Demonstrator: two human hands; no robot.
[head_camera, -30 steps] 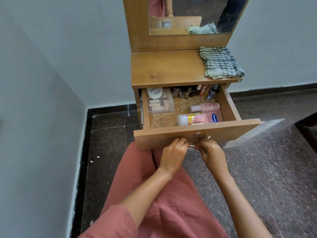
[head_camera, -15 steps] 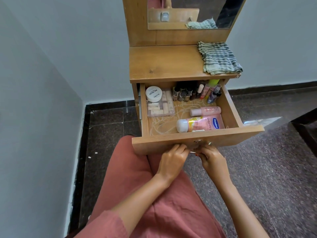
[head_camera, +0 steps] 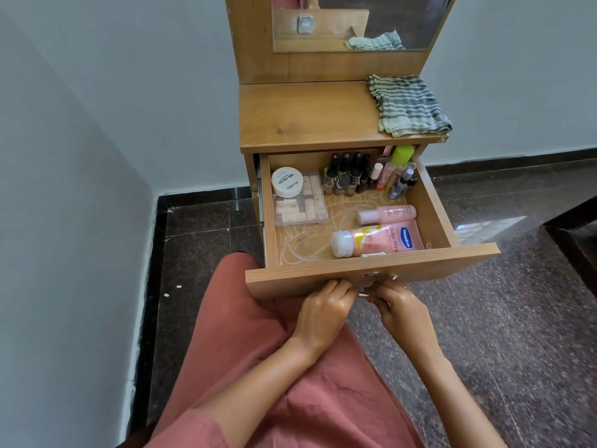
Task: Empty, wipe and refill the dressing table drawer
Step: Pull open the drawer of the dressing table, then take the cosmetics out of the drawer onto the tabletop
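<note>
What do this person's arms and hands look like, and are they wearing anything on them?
Both forearms are bare to the wrists. The left arm shows a loose dusty-pink sleeve near the elbow, matching the garment over the lap. The left hand wears nothing visible. The right hand seems to have a thin ring; no watch or bracelet shows.

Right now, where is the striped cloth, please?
In the head view the striped cloth lies on the dressing table top, right side, above the open drawer.
</note>
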